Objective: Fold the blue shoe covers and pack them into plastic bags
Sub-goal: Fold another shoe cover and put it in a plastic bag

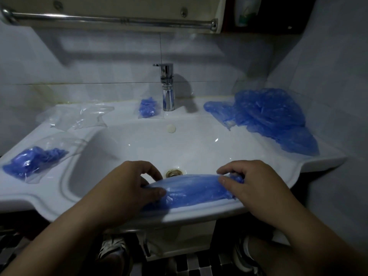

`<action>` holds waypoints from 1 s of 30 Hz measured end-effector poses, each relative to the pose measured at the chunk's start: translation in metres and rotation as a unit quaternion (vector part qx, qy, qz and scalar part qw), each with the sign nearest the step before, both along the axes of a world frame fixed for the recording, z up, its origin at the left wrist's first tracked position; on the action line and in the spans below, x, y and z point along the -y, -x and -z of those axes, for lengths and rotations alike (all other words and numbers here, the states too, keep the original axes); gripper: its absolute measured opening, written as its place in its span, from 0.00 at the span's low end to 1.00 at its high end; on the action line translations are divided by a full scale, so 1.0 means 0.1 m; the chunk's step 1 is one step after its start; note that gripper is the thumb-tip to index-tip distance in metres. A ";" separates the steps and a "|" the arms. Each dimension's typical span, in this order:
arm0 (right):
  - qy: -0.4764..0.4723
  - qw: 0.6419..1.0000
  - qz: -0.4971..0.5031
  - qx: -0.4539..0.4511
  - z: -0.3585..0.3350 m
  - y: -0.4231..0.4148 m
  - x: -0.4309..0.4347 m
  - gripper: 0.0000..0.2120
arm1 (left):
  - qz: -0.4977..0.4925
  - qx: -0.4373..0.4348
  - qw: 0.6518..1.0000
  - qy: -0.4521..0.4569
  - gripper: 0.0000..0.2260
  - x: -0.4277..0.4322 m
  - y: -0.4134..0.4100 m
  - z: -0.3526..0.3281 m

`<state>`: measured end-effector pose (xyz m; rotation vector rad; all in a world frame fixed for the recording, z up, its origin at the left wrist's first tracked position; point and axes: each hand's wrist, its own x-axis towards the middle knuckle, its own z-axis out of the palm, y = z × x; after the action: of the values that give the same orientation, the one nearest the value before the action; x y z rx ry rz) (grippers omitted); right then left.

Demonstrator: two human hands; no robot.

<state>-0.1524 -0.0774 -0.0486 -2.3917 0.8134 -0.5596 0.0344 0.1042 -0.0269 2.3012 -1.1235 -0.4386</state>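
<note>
Pinching blue shoe cover (193, 189) taut between left hand (127, 186) and right hand (251, 184), one end each; right grip partly hidden, probably pinched. Could slide into basin (199, 144) just beyond fingertips if slackened.

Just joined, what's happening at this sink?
A person is working one blue plastic shoe cover on the front rim of the white ceramic sink: the left hand pinches its left end, the right hand its right end. One packed clear plastic bag lies on the left ledge, another packed bag beside the chrome faucet. Empty clear plastic bags sit at back left, and a loose pile of blue shoe covers waits at back right.
</note>
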 end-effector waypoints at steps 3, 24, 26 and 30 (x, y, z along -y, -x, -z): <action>0.006 1.000 0.013 -0.002 0.02 -0.02 -0.02 0.08 | -0.034 0.023 0.999 -0.020 0.08 -0.04 -0.09 0.02; 0.006 0.998 0.004 -0.060 -0.08 -0.07 -0.09 0.10 | 0.210 0.254 0.943 -0.052 0.39 0.06 0.44 0.27; 0.029 0.997 0.031 -0.063 -0.08 -0.09 -0.12 0.11 | 0.212 0.276 0.934 -0.075 0.40 0.07 0.48 0.30; 0.120 0.985 0.085 -0.092 -0.02 -0.13 -0.17 0.11 | 0.208 0.288 0.927 -0.122 0.40 0.11 0.50 0.33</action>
<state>-0.1390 -0.0609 -0.0461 -2.6397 1.0945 -0.5344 -0.0158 0.0934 -0.0597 2.4764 -1.9629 -0.0355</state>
